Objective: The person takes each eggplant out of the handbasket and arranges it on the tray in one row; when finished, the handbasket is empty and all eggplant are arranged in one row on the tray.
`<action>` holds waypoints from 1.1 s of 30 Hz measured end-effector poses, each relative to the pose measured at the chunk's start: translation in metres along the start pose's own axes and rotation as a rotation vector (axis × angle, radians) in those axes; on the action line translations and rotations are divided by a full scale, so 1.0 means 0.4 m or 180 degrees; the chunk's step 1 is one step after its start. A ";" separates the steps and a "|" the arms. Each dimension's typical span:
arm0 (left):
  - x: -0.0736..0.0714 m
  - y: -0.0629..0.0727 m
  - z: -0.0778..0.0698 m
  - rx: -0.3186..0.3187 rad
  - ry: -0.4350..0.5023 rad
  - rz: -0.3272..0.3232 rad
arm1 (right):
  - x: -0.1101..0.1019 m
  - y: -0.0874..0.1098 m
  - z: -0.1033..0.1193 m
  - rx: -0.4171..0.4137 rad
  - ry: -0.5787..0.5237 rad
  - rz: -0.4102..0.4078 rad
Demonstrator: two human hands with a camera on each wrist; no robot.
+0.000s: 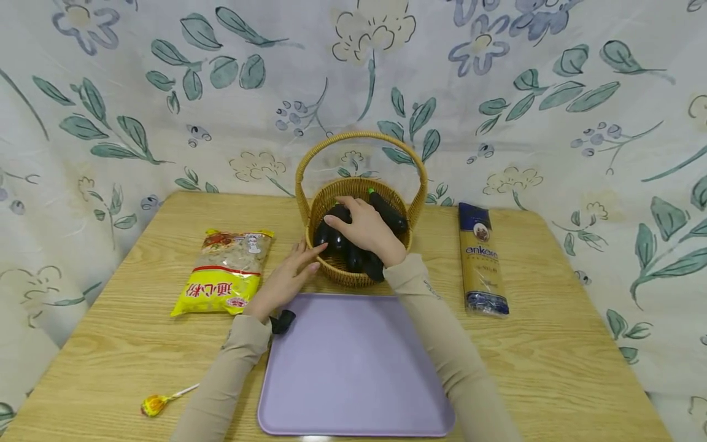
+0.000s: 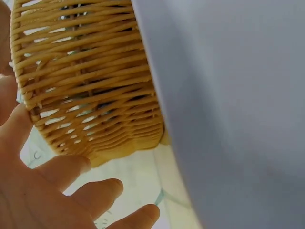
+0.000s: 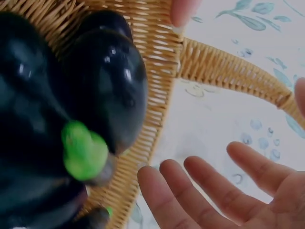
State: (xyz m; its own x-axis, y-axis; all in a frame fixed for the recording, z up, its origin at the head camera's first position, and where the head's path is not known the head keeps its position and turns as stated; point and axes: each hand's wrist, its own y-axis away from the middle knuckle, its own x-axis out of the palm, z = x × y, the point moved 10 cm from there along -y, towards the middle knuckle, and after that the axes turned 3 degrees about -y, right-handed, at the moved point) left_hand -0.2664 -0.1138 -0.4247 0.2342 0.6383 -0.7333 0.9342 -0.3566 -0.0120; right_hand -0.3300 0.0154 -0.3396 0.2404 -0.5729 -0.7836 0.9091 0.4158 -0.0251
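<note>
A wicker basket [image 1: 353, 279] with an arched handle holds several dark, glossy eggplants [image 1: 390, 213]. In the right wrist view an eggplant [image 3: 107, 86] fills the left side, one with a bright green stem end [image 3: 85, 150]. My right hand [image 1: 369, 228] hovers over the eggplants, its fingers [image 3: 209, 191] extended and apart from them in the right wrist view. At the basket's near left side is my left hand [image 1: 287, 276], fingers spread, fingertips right at the rim. The left wrist view shows those fingers [image 2: 97, 195] alongside the woven wall [image 2: 90, 81].
A lilac tray [image 1: 353, 362] lies in front of the basket, under both forearms. Left of it are a yellow pasta bag [image 1: 223, 273] and a lollipop [image 1: 157, 404]. A long spaghetti packet [image 1: 483, 261] lies to the right. A floral curtain [image 1: 353, 80] hangs behind the table.
</note>
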 end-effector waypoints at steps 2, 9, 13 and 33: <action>-0.008 0.000 0.000 0.0038 -0.0017 -0.0032 | 0.011 -0.010 -0.003 0.0044 -0.0033 0.0032; -0.025 0.005 0.001 0.0036 0.0092 -0.0056 | 0.038 -0.040 -0.021 0.0194 -0.0141 0.0057; -0.023 0.006 0.002 0.0008 0.0066 -0.0036 | 0.046 -0.056 -0.030 0.0285 -0.0155 0.0025; -0.037 0.013 -0.024 0.0240 -0.0199 -0.0152 | 0.079 -0.119 -0.059 0.0499 0.0161 -0.0117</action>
State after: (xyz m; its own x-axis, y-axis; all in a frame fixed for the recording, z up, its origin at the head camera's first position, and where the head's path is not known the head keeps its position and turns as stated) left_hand -0.2625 -0.1185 -0.4075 0.1706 0.6127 -0.7717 0.9204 -0.3788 -0.0973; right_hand -0.3736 -0.0057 -0.3779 0.1921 -0.5477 -0.8143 0.9599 0.2775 0.0398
